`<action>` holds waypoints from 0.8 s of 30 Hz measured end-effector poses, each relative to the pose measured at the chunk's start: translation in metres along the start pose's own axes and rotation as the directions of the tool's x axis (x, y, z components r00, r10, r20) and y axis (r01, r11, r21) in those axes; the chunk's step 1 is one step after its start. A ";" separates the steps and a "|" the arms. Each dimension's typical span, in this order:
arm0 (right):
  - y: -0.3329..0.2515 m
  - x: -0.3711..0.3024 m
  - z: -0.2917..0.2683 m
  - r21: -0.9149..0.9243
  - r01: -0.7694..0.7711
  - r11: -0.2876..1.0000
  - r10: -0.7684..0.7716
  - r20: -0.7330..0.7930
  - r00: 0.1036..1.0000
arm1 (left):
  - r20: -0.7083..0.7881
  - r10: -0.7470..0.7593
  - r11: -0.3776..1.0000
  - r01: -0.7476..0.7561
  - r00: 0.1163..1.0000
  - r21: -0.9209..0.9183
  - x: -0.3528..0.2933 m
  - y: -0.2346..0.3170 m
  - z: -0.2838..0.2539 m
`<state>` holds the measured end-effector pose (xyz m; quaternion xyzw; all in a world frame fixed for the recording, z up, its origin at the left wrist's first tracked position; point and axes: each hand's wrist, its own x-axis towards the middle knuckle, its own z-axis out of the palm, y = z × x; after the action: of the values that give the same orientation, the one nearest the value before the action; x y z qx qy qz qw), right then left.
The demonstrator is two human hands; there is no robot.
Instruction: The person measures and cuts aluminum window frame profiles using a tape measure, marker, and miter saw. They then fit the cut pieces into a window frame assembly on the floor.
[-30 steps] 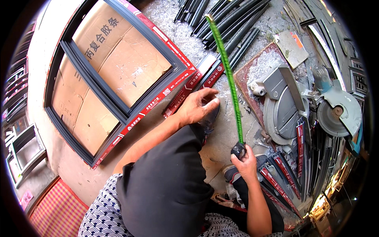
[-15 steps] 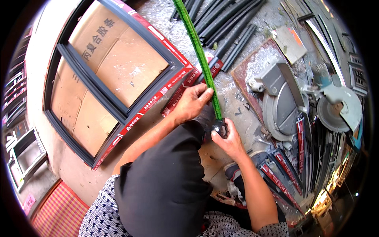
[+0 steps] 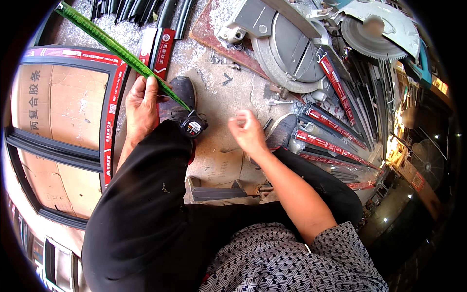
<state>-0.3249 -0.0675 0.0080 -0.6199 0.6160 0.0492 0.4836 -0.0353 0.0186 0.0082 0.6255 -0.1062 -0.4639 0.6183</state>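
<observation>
My left hand [image 3: 142, 104] is closed on the long green blade of a tape measure, pinching it between thumb and fingers. The blade [image 3: 104, 41] runs out toward the upper left. Its dark, rounded case [image 3: 192, 125] hangs at the lower end beside my knee and shoe, with no hand on it. My right hand [image 3: 248, 132] is in the air over the floor to the right of the case, fingers loosely curled and slightly blurred, with nothing visible in them. A grey window frame [image 3: 108, 146] with red-and-white film lies left of my left hand, cardboard [image 3: 73, 107] showing inside it.
A mitre saw with a round grey base [image 3: 292, 53] and toothed blade [image 3: 372, 36] stands at the upper right. Several red-taped profiles [image 3: 335, 138] lie below it. Dark profile lengths [image 3: 129, 9] are at the top. My shoes [image 3: 182, 92] rest on the dusty floor.
My right hand has let go of the tape measure case and moved away from it. The view has swung right. My left hand still holds the blade, which now slants more to the left.
</observation>
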 end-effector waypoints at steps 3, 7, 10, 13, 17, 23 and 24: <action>0.081 0.014 -0.025 -0.366 -0.177 0.914 0.081 -0.263 0.961 | -0.020 0.006 1.000 -0.006 1.000 0.017 -0.001 0.001 0.000; 0.110 0.018 -0.045 -0.085 -0.498 0.863 0.469 -0.231 0.852 | -0.042 0.005 0.999 -0.003 0.999 0.041 -0.003 -0.004 -0.002; 0.099 0.026 -0.047 -0.035 -0.558 0.829 0.551 -0.116 0.826 | -0.055 0.007 1.000 -0.006 0.998 0.022 -0.003 -0.009 -0.004; 0.096 0.035 -0.039 -0.032 -0.614 0.788 0.605 -0.137 0.784 | -0.044 0.009 0.999 -0.008 0.999 0.038 -0.003 -0.007 -0.002; 0.115 0.046 -0.034 0.015 -0.620 0.785 0.617 -0.115 0.778 | -0.045 0.011 0.997 -0.007 0.999 0.075 -0.004 -0.002 0.001; 0.084 0.057 -0.029 0.396 -0.637 0.661 0.616 0.198 0.762 | -0.063 0.003 0.998 0.001 0.998 0.065 -0.004 -0.003 0.000; 0.073 0.060 -0.029 0.512 -0.604 0.610 0.565 0.254 0.785 | -0.063 0.000 0.998 0.003 0.998 0.055 -0.004 -0.003 0.001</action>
<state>-0.3856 -0.1129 -0.0556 -0.2093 0.7530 0.0389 0.6226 -0.0394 0.0218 0.0077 0.6566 -0.0990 -0.4415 0.6035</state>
